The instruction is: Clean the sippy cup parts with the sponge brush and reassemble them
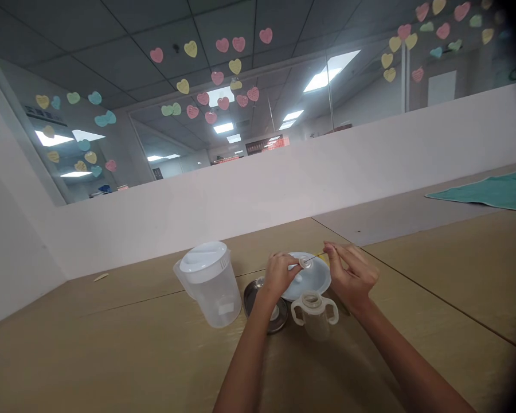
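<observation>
Starting at left with a translucent pitcher [221, 295], wearing a white lid and standing apart from the handling. Next, showing a round metal dish [250, 298], lying partly hidden behind the left forearm and holding a small pale piece too covered to identify. Pinching with the left hand [279, 272] a small clear round part [304, 263], holding it up over a white bowl [316, 281]; also showing something pale inside the bowl, hard to make out. Standing upright just in front, a two-handled bottle [315, 321], lacking any top. Seeming, by judgement, to be partway along: working on the small part, leaving the bottle unassembled. Gripping with closed fingers of the right hand [353, 275] a thin rod [317, 256], aiming it at the small part; not showing clearly whether touching or passing through. Glimpsing something yellow behind that hand, mostly covered. Ending at far right with a green cloth [494, 192], running off the edge.
</observation>
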Available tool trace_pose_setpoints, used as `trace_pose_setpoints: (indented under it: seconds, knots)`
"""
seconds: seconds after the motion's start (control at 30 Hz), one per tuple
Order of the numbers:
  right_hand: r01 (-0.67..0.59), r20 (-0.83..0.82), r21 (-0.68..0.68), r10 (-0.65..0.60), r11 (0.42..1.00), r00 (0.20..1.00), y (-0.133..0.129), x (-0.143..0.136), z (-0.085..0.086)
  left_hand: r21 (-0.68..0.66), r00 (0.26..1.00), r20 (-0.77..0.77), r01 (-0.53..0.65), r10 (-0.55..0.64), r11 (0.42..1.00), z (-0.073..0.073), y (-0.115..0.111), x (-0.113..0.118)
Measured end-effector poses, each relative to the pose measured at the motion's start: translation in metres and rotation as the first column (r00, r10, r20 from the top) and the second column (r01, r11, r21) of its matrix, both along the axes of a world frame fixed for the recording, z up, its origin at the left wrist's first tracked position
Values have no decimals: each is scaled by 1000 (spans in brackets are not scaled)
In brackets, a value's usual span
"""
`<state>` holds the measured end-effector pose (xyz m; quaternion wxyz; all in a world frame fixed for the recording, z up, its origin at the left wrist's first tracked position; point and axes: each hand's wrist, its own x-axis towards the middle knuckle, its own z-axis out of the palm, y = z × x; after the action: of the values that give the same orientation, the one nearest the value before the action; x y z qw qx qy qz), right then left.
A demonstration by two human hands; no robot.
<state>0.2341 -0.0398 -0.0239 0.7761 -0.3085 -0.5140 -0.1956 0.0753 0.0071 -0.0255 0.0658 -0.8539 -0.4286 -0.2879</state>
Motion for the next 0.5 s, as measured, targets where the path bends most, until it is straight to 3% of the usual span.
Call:
trace_pose_setpoints:
  seconds: [0.2, 0.5]
  knots:
    - [44, -207, -7, -44, 999, 977, 0, 6, 3, -29, 996, 75, 42, -40, 999, -4, 6, -4]
    - [101, -279, -32, -106, 994, 954, -2, 10, 6, -27, 999, 50, 10, -9, 1000, 1, 1, 1]
